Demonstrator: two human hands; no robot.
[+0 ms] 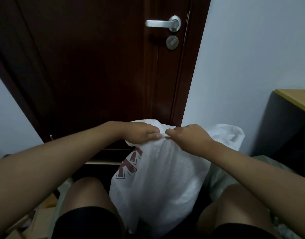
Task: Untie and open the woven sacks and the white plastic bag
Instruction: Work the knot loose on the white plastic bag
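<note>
A full white woven sack (165, 178) with a red-brown printed mark on its left side stands upright between my knees. Its gathered neck (163, 131) bunches at the top. My left hand (141, 133) grips the neck from the left with curled fingers. My right hand (188, 137) pinches the fabric at the neck from the right, its fingertips almost meeting those of the left hand. Behind my right hand a second white sack (229, 135) shows a crumpled top; I cannot tell whether it is open. No tie or knot is visible under my fingers.
A dark brown door (96, 66) with a silver lever handle (163, 23) stands close ahead. A pale wall is on the right, with a dark cabinet with a wooden top (293, 121) at the far right. Cardboard (36, 219) lies at lower left.
</note>
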